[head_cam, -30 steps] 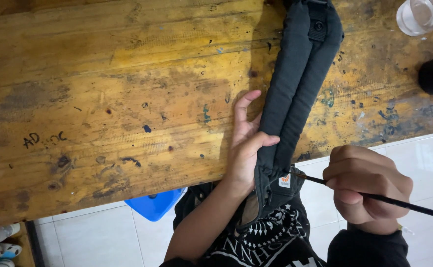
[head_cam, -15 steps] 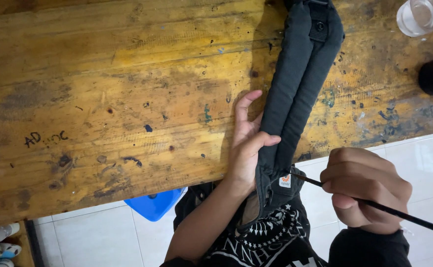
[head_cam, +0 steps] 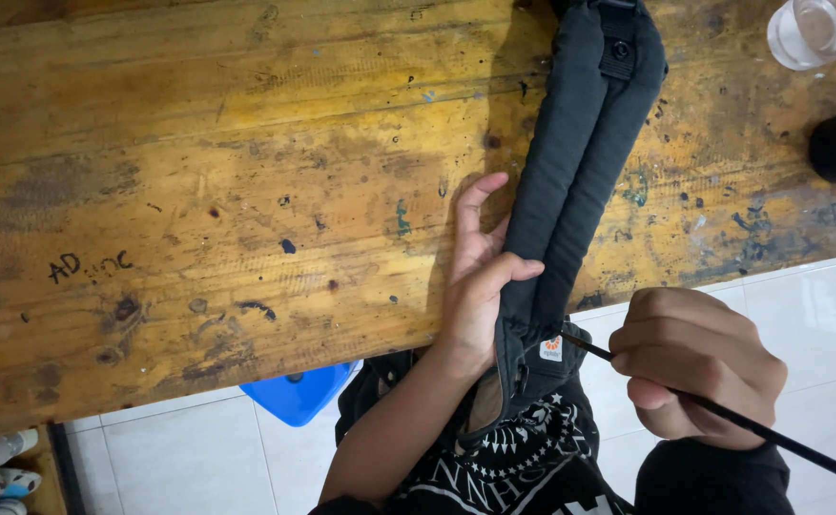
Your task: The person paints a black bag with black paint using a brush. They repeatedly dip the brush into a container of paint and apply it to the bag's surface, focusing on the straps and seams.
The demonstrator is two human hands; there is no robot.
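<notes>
1. The dark padded fabric strap (head_cam: 580,162) is lying lengthwise across the scuffed wooden worktop (head_cam: 227,191), its lower end overhanging the near edge.
2. The left hand (head_cam: 480,286) is pinching that end, thumb over it.
3. The right hand (head_cam: 694,367), fist closed, is gripping a thin black rod (head_cam: 771,439) pointing leftward at it.

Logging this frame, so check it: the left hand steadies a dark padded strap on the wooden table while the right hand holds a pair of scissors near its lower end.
Not scissors: the head view shows the right hand gripping a thin black rod. The left hand does steady the dark padded strap on the wooden table.
</notes>
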